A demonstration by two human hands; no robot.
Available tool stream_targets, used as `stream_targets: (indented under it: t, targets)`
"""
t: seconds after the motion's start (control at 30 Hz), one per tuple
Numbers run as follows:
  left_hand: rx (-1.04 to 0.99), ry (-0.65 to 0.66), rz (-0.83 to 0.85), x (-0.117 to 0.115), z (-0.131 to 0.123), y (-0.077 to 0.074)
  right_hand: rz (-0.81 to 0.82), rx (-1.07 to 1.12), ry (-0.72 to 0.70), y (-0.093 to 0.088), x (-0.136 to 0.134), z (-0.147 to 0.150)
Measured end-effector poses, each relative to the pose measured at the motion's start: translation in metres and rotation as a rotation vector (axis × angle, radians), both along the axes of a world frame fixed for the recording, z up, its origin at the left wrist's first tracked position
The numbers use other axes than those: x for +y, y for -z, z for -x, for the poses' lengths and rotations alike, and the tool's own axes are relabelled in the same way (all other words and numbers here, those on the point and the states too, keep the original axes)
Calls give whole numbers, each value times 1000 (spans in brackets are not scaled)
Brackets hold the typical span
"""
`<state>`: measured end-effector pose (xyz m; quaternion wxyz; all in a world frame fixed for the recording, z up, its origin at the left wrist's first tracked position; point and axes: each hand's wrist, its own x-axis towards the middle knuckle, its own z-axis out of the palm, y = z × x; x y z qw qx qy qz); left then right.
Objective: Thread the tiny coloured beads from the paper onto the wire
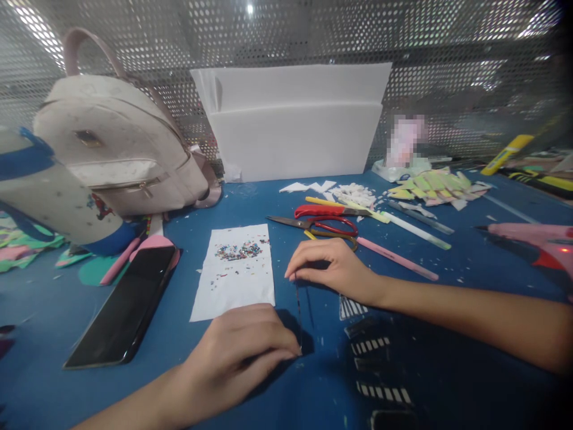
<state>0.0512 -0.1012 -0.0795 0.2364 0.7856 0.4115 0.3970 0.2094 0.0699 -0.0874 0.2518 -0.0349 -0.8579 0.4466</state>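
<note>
Between my two hands a thin dark strip (298, 304) is held taut, just above the blue table. My left hand (246, 346) pinches its near end, and my right hand (335, 269) pinches its far end. What the strip is made of is too small to tell. Left of my right hand lies a white paper (206, 286) with a pile of small multicoloured bits (239, 251) on it. Several black-and-white striped pieces (370, 345) lie on the table to the right, below my right forearm.
Scissors (290, 222), a red-handled cutter (317, 211) and a pink pen (398, 259) lie beyond my right hand. A pink glue gun (550, 239) is at far right. A phone (129, 304), a bottle (58, 191) and a backpack (120, 137) stand or lie left. White foam board (299, 140) leans behind.
</note>
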Motion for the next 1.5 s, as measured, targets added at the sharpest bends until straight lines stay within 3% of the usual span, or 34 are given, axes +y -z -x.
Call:
stream_targets:
  t: [0.47, 0.9, 1.2, 1.5]
  targets:
    - [8, -9, 18, 0, 0, -2, 394, -126, 34, 0, -4, 0]
    - [7, -10, 7, -1, -1, -5, 321, -69, 43, 2, -1, 1]
    - [3, 3, 12, -1, 0, -2, 433, -76, 65, 7, -1, 2]
    - [12, -19, 6, 0, -1, -3, 393, -52, 49, 4, -2, 3]
